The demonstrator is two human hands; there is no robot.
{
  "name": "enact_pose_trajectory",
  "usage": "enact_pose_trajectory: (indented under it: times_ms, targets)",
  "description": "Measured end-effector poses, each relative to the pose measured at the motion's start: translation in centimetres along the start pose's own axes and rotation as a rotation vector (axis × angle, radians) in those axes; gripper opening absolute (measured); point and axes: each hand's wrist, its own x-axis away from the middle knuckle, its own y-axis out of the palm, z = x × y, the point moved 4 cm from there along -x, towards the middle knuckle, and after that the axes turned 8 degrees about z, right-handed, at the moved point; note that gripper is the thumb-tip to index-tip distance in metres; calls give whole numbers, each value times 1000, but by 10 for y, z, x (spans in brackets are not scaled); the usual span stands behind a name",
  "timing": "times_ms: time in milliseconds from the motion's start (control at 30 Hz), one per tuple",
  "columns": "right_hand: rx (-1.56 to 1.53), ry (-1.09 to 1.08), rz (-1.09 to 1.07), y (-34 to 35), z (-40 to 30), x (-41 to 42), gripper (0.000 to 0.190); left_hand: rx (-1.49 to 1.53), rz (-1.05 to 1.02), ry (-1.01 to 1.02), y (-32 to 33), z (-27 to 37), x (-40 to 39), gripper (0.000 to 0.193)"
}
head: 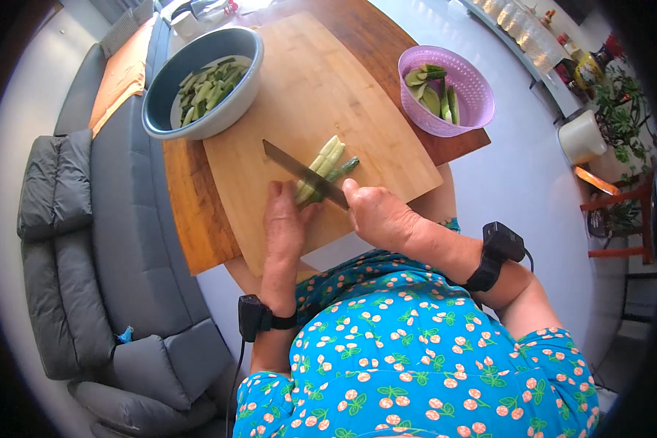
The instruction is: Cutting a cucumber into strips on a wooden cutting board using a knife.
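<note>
Cucumber strips lie together on a wooden cutting board, some with the pale flesh up and one with its dark green skin showing. My left hand grips their near end, its thumb on the left side and its fingers partly hidden. In my right hand is the handle of a kitchen knife, which the fist covers. The blade crosses over the strips on a slant, its tip pointing to the upper left. Whether the edge touches the flesh, I cannot tell.
A blue-lined white bowl holding cut cucumber pieces stands at the board's upper left. To the right, a pink plastic basket contains more cucumber pieces. Under the board is a wooden table. A grey sofa runs along the left.
</note>
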Motion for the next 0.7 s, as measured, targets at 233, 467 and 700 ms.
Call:
enact_pose_trajectory:
  times_ms: [233,467,700]
  targets:
    - [24,17,18,9,-19,-15,11,45,35,75,-3,3,-2,42]
    - [-40,-44,114,8,-6,-12,17,-153,-61,29,-1,15,-5,37]
    - [69,0,391,-34,42,5,19,-283,-49,66,12,3,-9,27]
